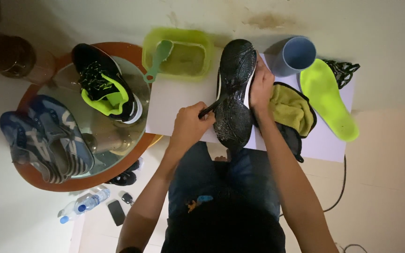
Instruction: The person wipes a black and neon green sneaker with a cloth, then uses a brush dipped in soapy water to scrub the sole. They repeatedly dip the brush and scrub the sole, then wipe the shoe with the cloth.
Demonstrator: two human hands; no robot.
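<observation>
The left hand [189, 125] is clenched in a grip around a thin dark brush handle [210, 108], whose far end meets the sole of a black shoe [234, 93]. The shoe is held sole-up over the middle of a white surface [174, 100], toe pointing far, heel toward the person's lap. The right hand [260, 85] grasps the shoe along its right edge, fingers curled over the side, steadying it. The sole looks wet and speckled.

Just right of that hand lies a yellow-green cloth [292, 110] on a dark piece of fabric, touching the wrist. Farther right on the surface rests a neon green insole [329, 98], with a tangle of dark laces [344, 70] at its far end. A blue-grey cup [295, 55] stands at the far side, near the shoe's toe.

At the far left of the surface sits a green plastic tub [180, 56] of cloudy water, a green brush [158, 60] leaning over its left rim.

To the left stands a round glass-topped table [137, 145] carrying a second black shoe with neon green lining [106, 84] and a pair of blue sneakers [45, 138]. On the floor near it lie a water bottle [84, 205], a phone [116, 212] and a car key [127, 199].
</observation>
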